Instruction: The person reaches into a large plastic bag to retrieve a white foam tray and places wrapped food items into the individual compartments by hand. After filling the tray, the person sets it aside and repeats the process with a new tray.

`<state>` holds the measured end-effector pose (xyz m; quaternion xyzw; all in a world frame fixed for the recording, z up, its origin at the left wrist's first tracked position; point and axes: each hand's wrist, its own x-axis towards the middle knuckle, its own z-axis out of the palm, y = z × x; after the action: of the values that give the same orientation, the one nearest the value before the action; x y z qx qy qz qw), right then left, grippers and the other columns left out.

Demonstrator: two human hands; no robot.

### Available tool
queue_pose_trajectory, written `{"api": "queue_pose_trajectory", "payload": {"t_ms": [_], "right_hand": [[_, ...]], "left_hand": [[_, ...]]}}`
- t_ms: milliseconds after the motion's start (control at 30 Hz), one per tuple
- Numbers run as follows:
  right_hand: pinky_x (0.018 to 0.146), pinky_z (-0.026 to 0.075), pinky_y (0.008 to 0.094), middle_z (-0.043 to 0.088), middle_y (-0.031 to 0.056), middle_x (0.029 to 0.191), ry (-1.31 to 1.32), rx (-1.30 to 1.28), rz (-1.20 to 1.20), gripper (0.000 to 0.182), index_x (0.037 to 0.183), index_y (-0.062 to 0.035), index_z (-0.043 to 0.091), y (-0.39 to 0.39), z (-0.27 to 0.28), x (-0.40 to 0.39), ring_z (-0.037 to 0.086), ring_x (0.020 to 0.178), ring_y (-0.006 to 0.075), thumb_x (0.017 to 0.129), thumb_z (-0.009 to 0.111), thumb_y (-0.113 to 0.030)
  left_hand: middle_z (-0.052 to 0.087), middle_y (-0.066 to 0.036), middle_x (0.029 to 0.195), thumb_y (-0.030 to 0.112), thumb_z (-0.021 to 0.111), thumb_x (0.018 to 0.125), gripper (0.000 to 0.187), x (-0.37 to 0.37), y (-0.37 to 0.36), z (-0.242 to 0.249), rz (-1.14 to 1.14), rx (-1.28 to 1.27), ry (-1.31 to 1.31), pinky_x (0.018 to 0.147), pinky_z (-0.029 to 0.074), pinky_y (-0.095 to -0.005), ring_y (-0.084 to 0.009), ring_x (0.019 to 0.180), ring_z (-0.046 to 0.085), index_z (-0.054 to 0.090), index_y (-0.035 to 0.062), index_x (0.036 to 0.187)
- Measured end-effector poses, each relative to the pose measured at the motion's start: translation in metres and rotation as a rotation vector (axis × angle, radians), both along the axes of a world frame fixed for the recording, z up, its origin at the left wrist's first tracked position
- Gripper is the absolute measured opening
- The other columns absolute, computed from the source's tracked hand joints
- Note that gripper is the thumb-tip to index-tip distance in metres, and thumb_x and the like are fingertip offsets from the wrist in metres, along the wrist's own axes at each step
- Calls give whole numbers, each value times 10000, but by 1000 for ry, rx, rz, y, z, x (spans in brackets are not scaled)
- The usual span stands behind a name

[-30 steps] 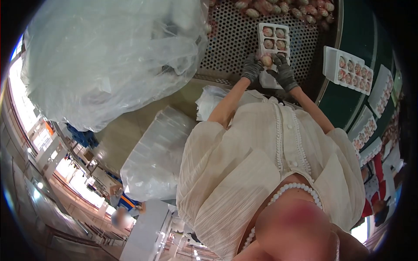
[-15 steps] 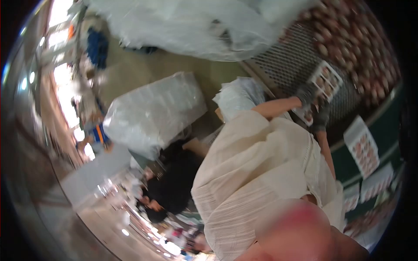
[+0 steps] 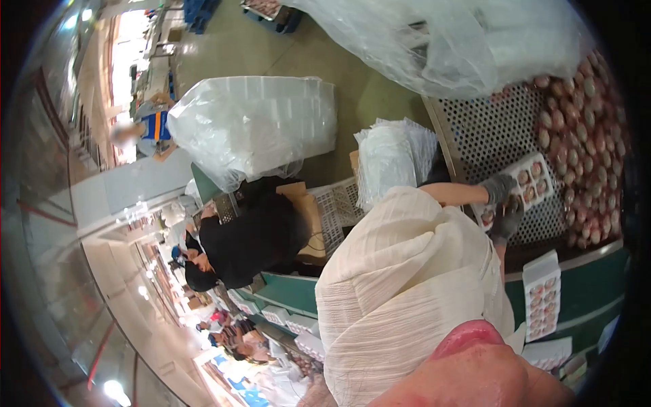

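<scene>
My left hand, in a dark grey glove, is closed at the near edge of a white compartment tray. The tray holds several round, reddish-and-pale, egg-shaped pieces. Just beside it my right hand, gloved alike, is curled with its fingers drawn in. A small brownish shape shows at its fingertips; I cannot tell what it is. Part of a second white tray with similar pieces shows under the hands. Both hands are over a perforated metal surface, and a large heap of the egg-shaped pieces lies beyond.
A filled white tray rests on a green belt. Stacked white packaging stands near my elbow. Clear plastic bags of white trays stand behind, another bag overhead in view. A co-worker in black bends nearby.
The view has shifted and steadied, so the scene sits differently in frame. My hands stay close together at the same trays.
</scene>
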<state>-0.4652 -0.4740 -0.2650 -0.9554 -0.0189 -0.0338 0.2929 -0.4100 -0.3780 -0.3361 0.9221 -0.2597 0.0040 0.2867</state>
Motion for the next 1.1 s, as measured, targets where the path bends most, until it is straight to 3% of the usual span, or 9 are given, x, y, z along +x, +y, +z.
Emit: {"api": "queue_pose_trajectory", "payload": {"t_ms": [67, 133, 167, 200, 233, 433, 667, 767, 1100], "right_hand": [[771, 384, 368, 481, 176, 991, 93, -107, 36, 342, 1010, -32, 494, -3, -2, 12, 440, 940, 310, 725, 540, -216], [765, 386, 354, 501, 138, 1007, 71, -90, 11, 302, 997, -29, 500, -12, -37, 15, 473, 917, 280, 739, 522, -184], [676, 422, 352, 517, 160, 954, 123, 525, -130, 356, 1066, -61, 454, -7, -45, 15, 502, 853, 310, 762, 499, -242], [629, 424, 363, 529, 157, 913, -35, -189, 20, 313, 1018, -71, 479, -12, -37, 20, 517, 792, 312, 749, 510, -228], [610, 420, 367, 533, 153, 880, -38, -148, -23, 291, 975, -83, 497, -15, -47, 21, 520, 752, 307, 729, 527, -235], [662, 407, 394, 509, 172, 843, 306, -8, -202, 342, 942, -56, 493, -15, -14, 28, 498, 779, 311, 678, 572, -260], [696, 410, 374, 524, 168, 830, 398, -65, -117, 311, 909, -50, 504, -10, 1, 45, 497, 813, 309, 664, 584, -224], [667, 410, 384, 528, 172, 822, 433, -37, -133, 291, 893, -42, 501, -6, -13, 55, 514, 746, 313, 678, 570, -225], [619, 415, 397, 527, 158, 805, 491, -6, -165, 299, 907, -47, 504, -18, -37, 43, 520, 708, 313, 714, 535, -273]], "left_hand": [[570, -134, 713, 164, 491, 645, 185, 11, -10, -32, -6, 408, 123, 589, 430, -343, -259, 667, 548, 590, 39, 737], [562, -148, 671, 174, 518, 640, 165, 41, 9, 70, 85, 264, 364, 571, 430, -341, -256, 642, 548, 596, 38, 692], [564, -154, 692, 181, 529, 645, 169, 35, 0, -6, 62, 298, 342, 558, 432, -338, -277, 640, 548, 592, 31, 693], [560, -165, 710, 201, 521, 666, 200, 34, 7, -3, -16, 264, 197, 563, 431, -342, -285, 636, 547, 582, 20, 725], [556, -161, 727, 206, 512, 687, 204, 40, 3, 9, 100, 162, 542, 600, 426, -357, -294, 665, 540, 574, 32, 771], [521, -169, 828, 129, 486, 700, 182, 12, 10, 36, 146, -237, 358, 666, 405, -388, -312, 765, 500, 548, 45, 850], [518, -162, 848, 66, 440, 712, 231, 21, 13, 10, -81, 91, 186, 672, 412, -370, -308, 776, 496, 550, 65, 915], [520, -176, 867, 62, 444, 708, 238, 32, 15, 13, -27, 10, 667, 710, 396, -383, -319, 834, 479, 543, 51, 924], [522, -170, 804, 79, 503, 665, 215, 21, 18, 27, -162, -100, 259, 666, 397, -394, -307, 776, 481, 532, 25, 871]]}}
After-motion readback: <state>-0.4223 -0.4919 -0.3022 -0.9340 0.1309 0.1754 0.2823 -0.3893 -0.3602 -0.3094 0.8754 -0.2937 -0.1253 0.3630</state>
